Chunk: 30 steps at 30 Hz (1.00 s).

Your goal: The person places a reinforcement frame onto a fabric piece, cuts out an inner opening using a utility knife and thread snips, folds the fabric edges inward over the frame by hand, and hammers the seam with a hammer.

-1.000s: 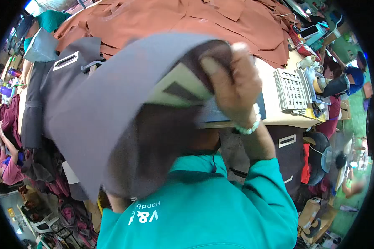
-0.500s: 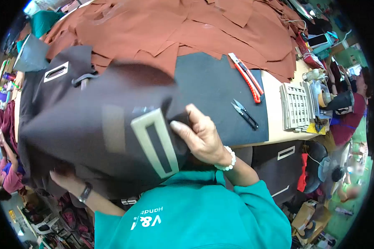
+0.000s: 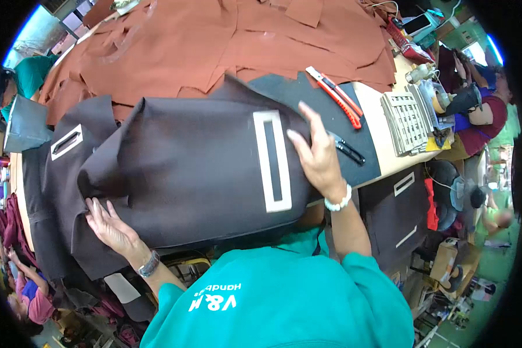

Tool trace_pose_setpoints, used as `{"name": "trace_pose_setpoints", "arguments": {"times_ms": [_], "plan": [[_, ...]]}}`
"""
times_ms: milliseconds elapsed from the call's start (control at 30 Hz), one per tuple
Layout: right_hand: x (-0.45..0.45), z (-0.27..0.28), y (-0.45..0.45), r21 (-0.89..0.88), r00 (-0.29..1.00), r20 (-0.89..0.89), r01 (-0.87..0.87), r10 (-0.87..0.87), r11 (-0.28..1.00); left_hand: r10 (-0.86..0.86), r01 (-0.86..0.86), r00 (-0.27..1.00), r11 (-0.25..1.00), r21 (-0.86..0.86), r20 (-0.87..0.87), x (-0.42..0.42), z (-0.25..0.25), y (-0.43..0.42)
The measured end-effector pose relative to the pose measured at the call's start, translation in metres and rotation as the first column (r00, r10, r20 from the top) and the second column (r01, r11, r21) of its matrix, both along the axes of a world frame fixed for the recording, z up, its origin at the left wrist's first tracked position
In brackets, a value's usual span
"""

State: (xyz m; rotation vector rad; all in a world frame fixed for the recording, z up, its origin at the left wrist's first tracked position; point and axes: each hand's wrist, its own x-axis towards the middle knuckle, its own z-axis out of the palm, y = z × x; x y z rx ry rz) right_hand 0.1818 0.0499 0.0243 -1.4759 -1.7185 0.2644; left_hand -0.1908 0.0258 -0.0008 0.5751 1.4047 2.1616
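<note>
The two hands are well apart, neither one clenched. The left hand (image 3: pixel 113 229), at lower left of the frame, slants up from its wristwatch (image 3: pixel 149 264), fingers straight, their tips meeting the bunched end of the dark brown sheet (image 3: pixel 197 162). The right hand (image 3: pixel 321 162), right of centre, has its index finger stretched upward and its thumb spread toward the sheet's right edge; I can't tell whether it touches. A pale bracelet (image 3: pixel 339 200) circles that wrist.

The sheet lies across the table (image 3: pixel 371 116), mid-frame, smooth in the middle, rising into ridged folds at left, with a pointed corner lifted at top. A cream rectangular frame (image 3: pixel 262 162) stands near its right end around a narrow dark slot.
</note>
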Motion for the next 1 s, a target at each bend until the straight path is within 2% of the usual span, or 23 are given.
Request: {"name": "trace_pose_setpoints", "arguments": {"times_ms": [33,100,167,267,300,333,367,400,433,467,500,533,567,600,633,767,833,1000], "plan": [[-0.004,0.008,0.004,-0.144,0.992,-0.117,0.020,-0.037,0.989,-0.007,0.007,1.000,1.000,-0.019,-0.005,0.000,0.002,-0.011],[-0.004,0.005,0.023,-0.162,0.992,-0.123,-0.017,-0.003,0.987,0.013,-0.014,1.000,0.997,-0.073,-0.016,0.002,0.003,-0.036],[-0.003,-0.004,0.038,-0.226,1.000,0.001,-0.004,0.005,0.974,0.064,-0.068,0.998,0.986,-0.155,-0.028,0.012,0.003,-0.064],[-0.008,-0.001,0.046,-0.252,0.995,0.089,-0.013,0.036,0.968,0.205,-0.255,0.953,0.941,-0.224,-0.221,0.035,-0.010,-0.086],[-0.009,-0.001,0.043,-0.259,0.994,0.100,-0.016,0.043,0.966,0.167,-0.275,0.903,0.932,-0.234,-0.397,0.054,-0.001,-0.080],[0.000,-0.021,0.048,-0.054,0.989,0.094,-0.111,0.116,0.992,0.137,-0.311,0.819,0.922,-0.229,-0.558,0.074,0.007,-0.073],[-0.001,-0.017,0.044,-0.140,0.995,0.042,-0.084,0.090,0.987,0.026,-0.171,0.764,0.972,-0.163,-0.645,0.091,0.011,-0.068],[-0.003,-0.006,0.040,-0.224,0.998,-0.007,-0.060,0.060,0.973,-0.177,-0.062,0.536,0.967,-0.247,-0.825,0.103,0.015,-0.064],[-0.002,0.000,0.034,-0.308,0.998,-0.053,-0.040,0.025,0.951,-0.375,0.131,0.349,0.927,-0.352,-0.859,0.122,0.029,-0.055],[0.003,-0.002,0.025,-0.261,0.998,-0.036,-0.068,0.061,0.963,-0.554,0.388,0.282,0.813,-0.435,-0.783,0.138,0.027,-0.047],[0.007,0.000,0.014,-0.257,0.997,-0.041,-0.081,0.072,0.963,-0.633,0.458,0.054,0.703,-0.544,-0.772,0.154,0.022,-0.039],[0.010,0.005,-0.001,-0.295,0.995,-0.059,-0.095,0.081,0.951,-0.668,0.404,-0.148,0.632,-0.661,-0.729,0.172,0.020,-0.036],[0.014,0.009,-0.019,-0.333,0.993,-0.077,-0.108,0.088,0.937,-0.671,0.329,-0.273,0.608,-0.722,-0.689,0.184,0.008,-0.037],[0.023,0.009,-0.035,-0.417,0.988,-0.095,-0.151,0.122,0.896,-0.650,0.281,-0.293,0.643,-0.713,-0.701,0.191,0.003,-0.037],[0.026,0.011,-0.053,-0.335,0.986,-0.102,-0.159,0.132,0.929,-0.628,0.232,-0.316,0.675,-0.700,-0.711,0.196,0.001,-0.036],[0.043,-0.003,-0.103,-0.428,0.993,-0.091,0.034,-0.081,0.903,-0.628,0.175,-0.313,0.699,-0.693,-0.712,0.201,-0.001,-0.043],[0.045,-0.002,-0.107,-0.414,0.987,-0.064,0.105,-0.144,0.904,-0.642,0.173,-0.307,0.688,-0.705,-0.702,0.207,0.001,-0.051],[0.048,0.002,-0.098,-0.173,0.964,0.155,0.243,-0.217,0.955,-0.641,0.190,-0.252,0.702,-0.686,-0.725,0.208,-0.001,-0.055]]}}
